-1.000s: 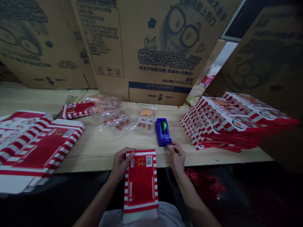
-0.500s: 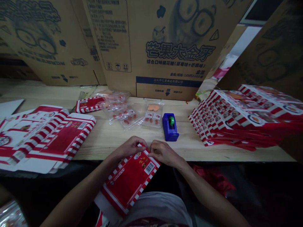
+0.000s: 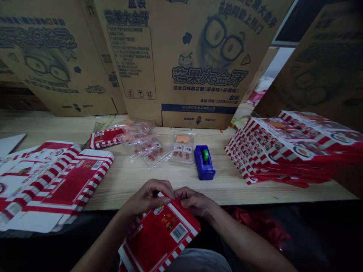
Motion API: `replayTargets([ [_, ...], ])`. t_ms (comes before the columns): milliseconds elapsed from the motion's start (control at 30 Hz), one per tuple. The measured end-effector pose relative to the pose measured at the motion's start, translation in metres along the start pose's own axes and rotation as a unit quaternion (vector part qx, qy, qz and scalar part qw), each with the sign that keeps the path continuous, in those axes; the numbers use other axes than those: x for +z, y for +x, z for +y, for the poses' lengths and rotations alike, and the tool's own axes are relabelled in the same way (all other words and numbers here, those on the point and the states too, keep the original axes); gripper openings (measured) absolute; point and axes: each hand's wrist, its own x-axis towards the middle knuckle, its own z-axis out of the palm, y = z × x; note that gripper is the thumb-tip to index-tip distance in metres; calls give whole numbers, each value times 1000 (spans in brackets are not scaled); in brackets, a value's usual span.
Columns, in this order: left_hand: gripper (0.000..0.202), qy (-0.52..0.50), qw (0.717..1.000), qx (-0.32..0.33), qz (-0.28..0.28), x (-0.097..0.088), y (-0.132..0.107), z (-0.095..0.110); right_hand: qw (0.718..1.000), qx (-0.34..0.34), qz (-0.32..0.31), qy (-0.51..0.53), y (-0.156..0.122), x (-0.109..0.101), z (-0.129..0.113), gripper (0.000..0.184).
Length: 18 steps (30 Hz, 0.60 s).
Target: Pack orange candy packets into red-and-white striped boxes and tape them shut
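Both my hands meet at the top edge of a flat red-and-white striped printed carton (image 3: 159,238), which lies tilted across my lap beyond the table's front edge. My left hand (image 3: 147,198) pinches its upper corner, and my right hand (image 3: 193,201) grips the same edge beside it. The fingers hide that corner, and the carton's lower end runs out of view. A blue tape dispenser (image 3: 204,163) with a green roll stands on the table just beyond my right hand, not touching it.
On the wooden table (image 3: 133,192), clear bags of candy (image 3: 149,149) lie at centre. A stack of folded red-striped boxes (image 3: 279,147) stands right, flat cartons (image 3: 53,185) lie left, and a small striped box (image 3: 105,138) lies behind them. Large printed cardboard sheets (image 3: 176,64) stand along the back.
My right hand has moved from the tape dispenser to the carton's top edge. The carton has turned from upright to tilted, with both hands now on it.
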Motion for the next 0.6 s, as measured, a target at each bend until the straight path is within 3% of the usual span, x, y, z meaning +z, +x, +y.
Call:
replayTargets([
  [67,20,-41,989,-26,139,-14,-9,-6,997,-17,59,-52,17,-15,-17,56],
  [100,22,-74,969,-44,232,-22,-15,-12,991,-27,98,-84,27,-29,-28,48],
  [200,34,-161,852,-71,492,-42,-39,-35,952,-42,238,-189,65,-82,-70,27],
  [267,38,-147,801,-70,576,-48,-58,-54,917,-21,313,-247,89,-118,-95,23],
  [333,39,-44,808,-91,580,-47,-75,-72,887,18,360,-289,109,-146,-111,28],
  [433,50,235,814,-106,521,-39,-91,-92,864,90,382,-317,131,-170,-116,24],
  [533,73,451,794,-70,402,-35,-93,-99,859,140,377,-317,144,-176,-108,25],
  [600,96,534,798,-49,276,-37,-88,-97,858,146,380,-312,151,-176,-103,27],
])
